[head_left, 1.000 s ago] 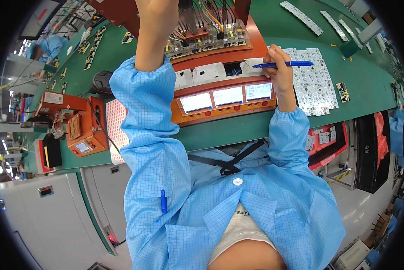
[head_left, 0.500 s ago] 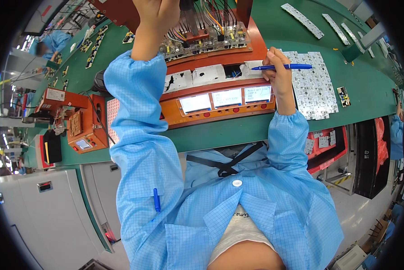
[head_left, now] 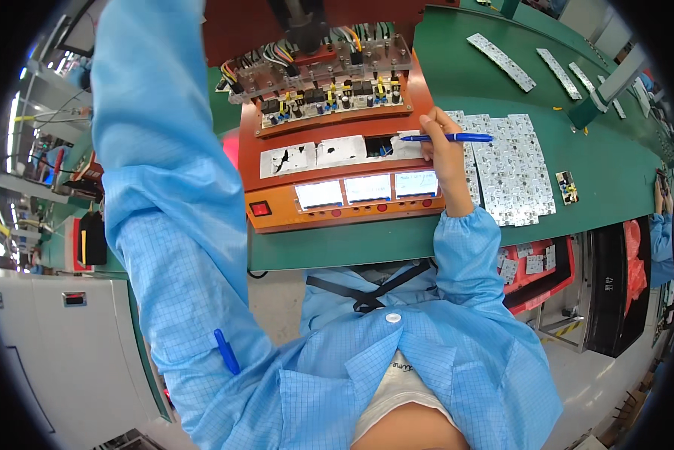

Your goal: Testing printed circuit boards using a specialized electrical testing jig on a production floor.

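Right hand [head_left: 445, 146] is closed on a blue pen [head_left: 472, 137], which lies near level between the fingers, pointed end left, over the right end of the fixture's [head_left: 295, 139] white covers [head_left: 340, 152]. Left hand is past the top edge, so we can't tell its state; we only get its sleeve [head_left: 157, 112] reaching up left of the fixture. A populated board [head_left: 337, 105] sits in the fixture behind the covers, below a clear plate [head_left: 378, 62] with wires [head_left: 277, 56]; we can't tell if the two touch. Three lit screens [head_left: 367, 190] line the front, red switch [head_left: 259, 208] to their left. Just beside the right hand we have white panels [head_left: 509, 165] on the green counter [head_left: 599, 150], a small board [head_left: 567, 187] farther right, strips [head_left: 501, 63] toward the back. Second pen [head_left: 226, 352] on the left sleeve
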